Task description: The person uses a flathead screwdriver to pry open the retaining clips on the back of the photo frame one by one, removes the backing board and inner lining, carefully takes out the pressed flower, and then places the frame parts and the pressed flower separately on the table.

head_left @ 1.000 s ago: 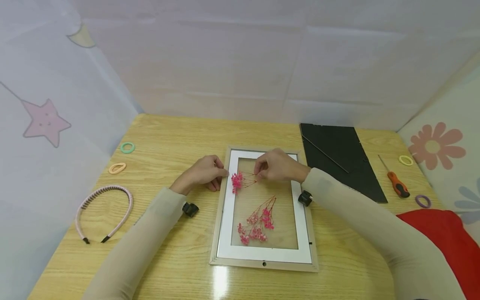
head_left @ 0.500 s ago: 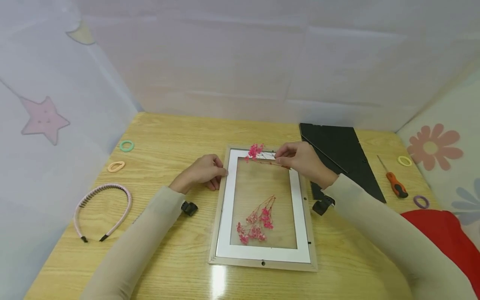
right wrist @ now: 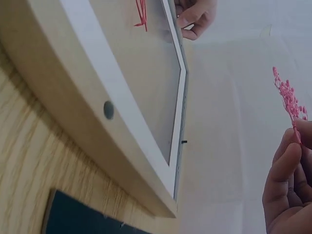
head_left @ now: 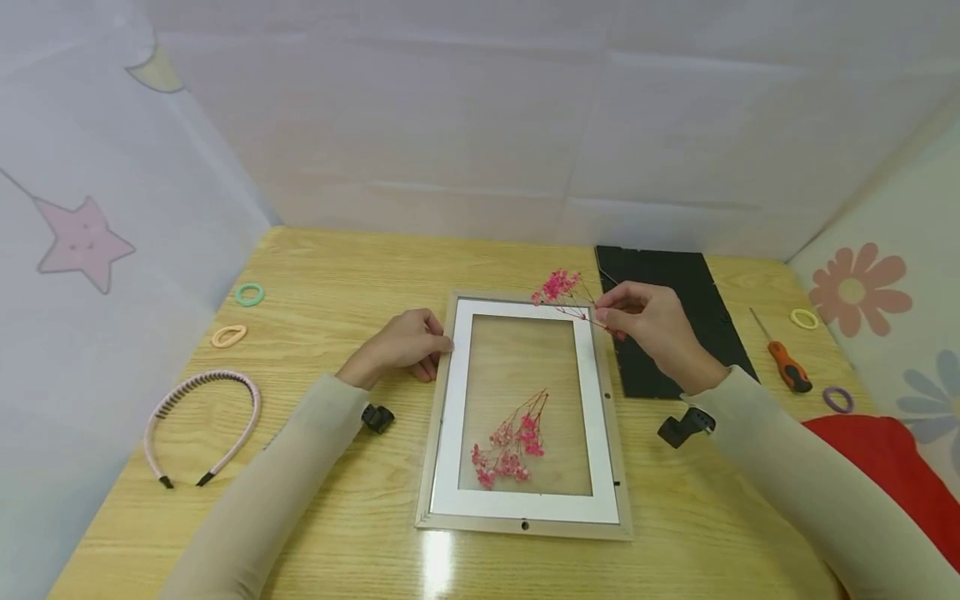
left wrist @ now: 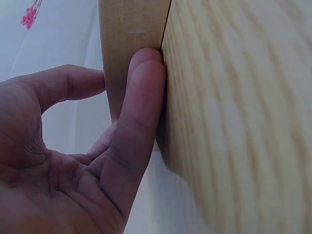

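Observation:
A picture frame [head_left: 525,527] with a light wooden border and a white mat lies on the table. Within its window rests one sprig of pink dried flowers [head_left: 512,454], stems pointing up. My left hand [head_left: 405,343] holds the frame's left side; in the left wrist view the thumb touches the border's edge and the fingers [left wrist: 141,97] lie along its outer side, down by the wood tabletop. Over the frame's upper right corner, my right hand [head_left: 652,325] pinches a second pink dried flower sprig [head_left: 558,287] by its stems, the blossoms pointing left, raised above the frame in the right wrist view [right wrist: 290,100].
Behind the right hand lies a black backing board [head_left: 690,292] with a thin rod on it. To its right are an orange screwdriver [head_left: 789,367], small hair ties [head_left: 837,400] and red cloth [head_left: 877,458]. A pink headband [head_left: 255,408] and more hair ties [head_left: 228,336] lie left.
My right hand has lifted the held flower sprig from the window's upper part and carried it right, to the frame's upper right corner. The left hand has stayed at the frame's side.

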A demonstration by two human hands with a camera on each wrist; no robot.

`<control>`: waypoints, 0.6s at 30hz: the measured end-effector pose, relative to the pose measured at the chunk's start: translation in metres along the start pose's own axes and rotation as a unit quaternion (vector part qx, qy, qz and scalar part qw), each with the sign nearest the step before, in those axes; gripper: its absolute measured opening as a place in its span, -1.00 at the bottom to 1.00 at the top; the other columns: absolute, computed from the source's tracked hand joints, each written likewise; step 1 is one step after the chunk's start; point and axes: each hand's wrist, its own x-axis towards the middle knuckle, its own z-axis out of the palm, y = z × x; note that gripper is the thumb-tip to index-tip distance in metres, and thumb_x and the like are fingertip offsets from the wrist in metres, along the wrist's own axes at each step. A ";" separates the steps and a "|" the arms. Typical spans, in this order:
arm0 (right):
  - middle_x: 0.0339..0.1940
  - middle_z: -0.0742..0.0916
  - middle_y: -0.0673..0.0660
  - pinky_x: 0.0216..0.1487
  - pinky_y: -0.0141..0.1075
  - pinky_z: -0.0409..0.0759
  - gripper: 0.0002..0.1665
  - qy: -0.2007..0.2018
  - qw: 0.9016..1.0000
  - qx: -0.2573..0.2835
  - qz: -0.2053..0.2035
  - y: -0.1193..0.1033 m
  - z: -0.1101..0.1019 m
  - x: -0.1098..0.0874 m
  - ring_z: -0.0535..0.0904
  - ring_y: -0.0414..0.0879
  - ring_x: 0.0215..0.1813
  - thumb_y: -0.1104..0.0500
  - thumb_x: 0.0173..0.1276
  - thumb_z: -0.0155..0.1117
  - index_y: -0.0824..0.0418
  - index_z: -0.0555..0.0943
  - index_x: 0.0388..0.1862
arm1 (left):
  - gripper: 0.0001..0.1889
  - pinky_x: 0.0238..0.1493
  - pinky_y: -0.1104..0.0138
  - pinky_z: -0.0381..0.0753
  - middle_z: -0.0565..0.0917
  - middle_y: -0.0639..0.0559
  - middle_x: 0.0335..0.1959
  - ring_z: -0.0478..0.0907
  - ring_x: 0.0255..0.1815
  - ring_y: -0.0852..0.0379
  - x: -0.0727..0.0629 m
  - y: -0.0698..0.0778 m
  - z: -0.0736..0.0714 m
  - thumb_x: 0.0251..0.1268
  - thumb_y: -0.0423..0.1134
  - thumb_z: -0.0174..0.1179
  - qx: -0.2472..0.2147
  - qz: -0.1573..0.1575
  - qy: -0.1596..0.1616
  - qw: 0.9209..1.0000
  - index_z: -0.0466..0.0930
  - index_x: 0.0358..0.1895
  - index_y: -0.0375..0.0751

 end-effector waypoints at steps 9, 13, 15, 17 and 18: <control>-0.38 0.76 -0.16 -0.29 -0.40 0.72 -0.72 0.029 0.999 0.010 0.017 0.013 -0.022 -0.020 0.68 -0.20 -0.35 0.15 0.42 0.36 0.37 0.63 -0.08 | -0.72 -0.42 0.19 0.80 0.65 -0.15 -0.35 0.71 -0.52 0.01 0.000 0.000 0.000 0.39 -0.16 0.22 0.002 -0.004 0.003 1.000 0.42 -0.03 -0.26; -0.40 0.76 -0.17 -0.29 -0.36 0.75 -0.70 0.039 0.998 -0.009 0.037 0.020 -0.032 -0.033 0.71 -0.19 -0.35 0.14 0.42 0.37 0.36 0.63 -0.06 | -0.71 -0.42 0.20 0.80 0.65 -0.15 -0.34 0.71 -0.52 0.01 0.000 0.000 0.001 0.39 -0.15 0.21 0.005 -0.002 0.004 1.000 0.42 -0.03 -0.26; -0.41 0.76 -0.18 -0.29 -0.35 0.76 -0.70 0.039 0.998 -0.022 0.049 0.025 -0.036 -0.039 0.72 -0.20 -0.36 0.13 0.42 0.37 0.35 0.63 -0.06 | -0.70 -0.41 0.20 0.80 0.65 -0.15 -0.34 0.71 -0.51 0.01 0.000 0.000 0.001 0.39 -0.14 0.21 0.006 -0.001 0.004 1.000 0.42 -0.03 -0.27; -0.41 0.76 -0.19 -0.28 -0.33 0.77 -0.70 0.032 0.997 -0.036 0.060 0.032 -0.041 -0.046 0.73 -0.20 -0.35 0.11 0.41 0.38 0.33 0.63 -0.07 | -0.70 -0.41 0.20 0.80 0.65 -0.16 -0.33 0.71 -0.51 0.00 0.000 0.001 0.001 0.40 -0.14 0.21 0.007 0.000 0.004 1.000 0.42 -0.02 -0.27; -0.41 0.76 -0.19 -0.28 -0.33 0.78 -0.70 0.029 0.997 -0.041 0.063 0.036 -0.043 -0.050 0.73 -0.18 -0.35 0.10 0.41 0.38 0.33 0.63 -0.08 | -0.70 -0.41 0.20 0.80 0.65 -0.16 -0.33 0.70 -0.51 0.00 0.000 0.001 0.001 0.40 -0.13 0.21 0.008 0.000 0.004 1.000 0.42 -0.02 -0.27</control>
